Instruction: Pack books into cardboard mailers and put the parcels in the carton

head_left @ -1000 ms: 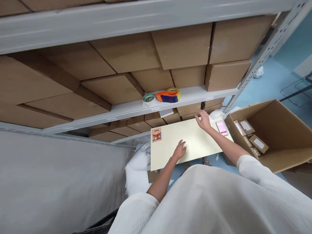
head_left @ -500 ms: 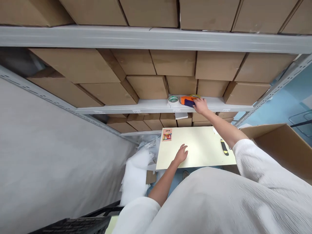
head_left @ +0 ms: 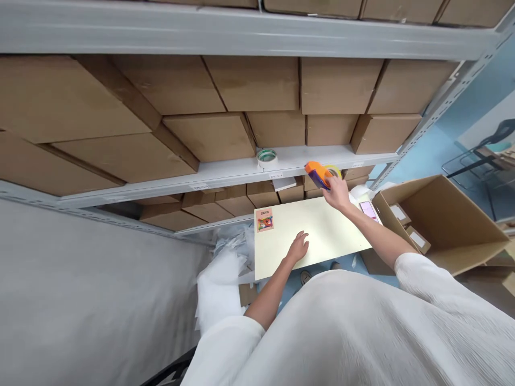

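Gripping a likely light, stiff plastic tape dispenser (head_left: 319, 174) by its handle in the right hand (head_left: 338, 194), resting the left hand (head_left: 298, 249) open, flat on the worktop (head_left: 322, 230) below.

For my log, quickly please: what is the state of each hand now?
Left hand: open, resting on the board.
Right hand: closed, holding the tape dispenser.

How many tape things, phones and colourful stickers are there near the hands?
tape dispenser: 1, orange, held in the right hand
tape roll: 1, on the shelf
phone: 1, pink screen
sticker: 1, on the cream board
Total: 4
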`<state>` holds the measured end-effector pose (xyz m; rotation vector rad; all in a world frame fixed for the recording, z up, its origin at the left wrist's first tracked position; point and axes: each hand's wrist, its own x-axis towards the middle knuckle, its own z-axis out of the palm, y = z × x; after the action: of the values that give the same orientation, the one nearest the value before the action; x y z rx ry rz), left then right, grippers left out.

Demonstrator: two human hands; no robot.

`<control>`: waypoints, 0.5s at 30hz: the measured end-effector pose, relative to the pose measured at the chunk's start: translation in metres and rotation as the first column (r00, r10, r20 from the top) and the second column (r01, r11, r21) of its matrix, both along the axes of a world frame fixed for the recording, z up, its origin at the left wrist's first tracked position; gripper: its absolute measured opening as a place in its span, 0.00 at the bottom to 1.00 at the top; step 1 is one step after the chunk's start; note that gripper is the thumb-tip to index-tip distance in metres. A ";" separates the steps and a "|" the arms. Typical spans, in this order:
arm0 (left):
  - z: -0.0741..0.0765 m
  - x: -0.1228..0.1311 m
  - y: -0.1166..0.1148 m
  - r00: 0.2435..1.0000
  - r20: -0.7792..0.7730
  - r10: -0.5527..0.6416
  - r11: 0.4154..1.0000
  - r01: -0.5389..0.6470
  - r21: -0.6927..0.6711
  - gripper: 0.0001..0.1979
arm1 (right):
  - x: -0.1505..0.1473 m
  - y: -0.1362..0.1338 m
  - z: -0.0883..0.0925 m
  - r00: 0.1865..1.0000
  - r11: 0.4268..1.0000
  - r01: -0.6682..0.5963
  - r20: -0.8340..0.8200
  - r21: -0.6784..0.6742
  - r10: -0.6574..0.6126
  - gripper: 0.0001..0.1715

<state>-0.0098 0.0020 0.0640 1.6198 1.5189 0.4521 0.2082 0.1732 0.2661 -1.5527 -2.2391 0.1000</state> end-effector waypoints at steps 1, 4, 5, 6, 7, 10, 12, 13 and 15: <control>-0.001 0.004 0.000 1.000 -0.001 -0.019 1.000 0.019 -0.007 0.24 | 0.010 -0.013 -0.012 0.999 0.999 0.044 -0.015 -0.023 -0.044 0.21; -0.003 0.013 -0.001 0.998 -0.011 -0.066 0.998 0.066 -0.025 0.24 | 0.039 -0.046 -0.054 0.981 0.973 0.189 -0.017 -0.131 -0.193 0.18; -0.003 0.016 -0.001 0.997 -0.017 -0.079 0.997 0.078 -0.026 0.24 | 0.047 -0.055 -0.069 0.973 0.958 0.227 -0.003 -0.173 -0.231 0.17; -0.004 0.018 -0.001 0.996 -0.025 -0.089 0.996 0.088 -0.028 0.24 | 0.055 -0.063 -0.084 0.964 0.942 0.262 0.015 -0.211 -0.265 0.16; -0.005 0.020 -0.001 0.995 -0.032 -0.095 0.995 0.094 -0.030 0.24 | 0.063 -0.071 -0.099 0.955 0.923 0.295 0.033 -0.246 -0.296 0.15; -0.008 0.025 -0.002 0.994 -0.044 -0.096 0.995 0.094 -0.044 0.25 | 0.085 -0.091 -0.139 0.932 0.865 0.359 0.078 -0.350 -0.355 0.13; -0.011 0.028 -0.006 0.994 -0.043 -0.097 0.994 0.095 -0.052 0.25 | 0.098 -0.101 -0.161 0.919 0.821 0.387 0.106 -0.419 -0.379 0.13; -0.013 0.029 -0.009 0.994 -0.043 -0.100 0.994 0.098 -0.055 0.25 | 0.104 -0.105 -0.171 0.915 0.803 0.395 0.116 -0.446 -0.386 0.13; -0.016 0.031 -0.015 0.993 -0.051 -0.104 0.993 0.101 -0.057 0.24 | 0.115 -0.110 -0.188 0.912 0.781 0.400 0.123 -0.480 -0.391 0.13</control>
<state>0.0215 -0.0129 0.0484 1.6708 1.4670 0.3107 0.3231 0.0629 0.0779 -2.2724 -1.9276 0.5837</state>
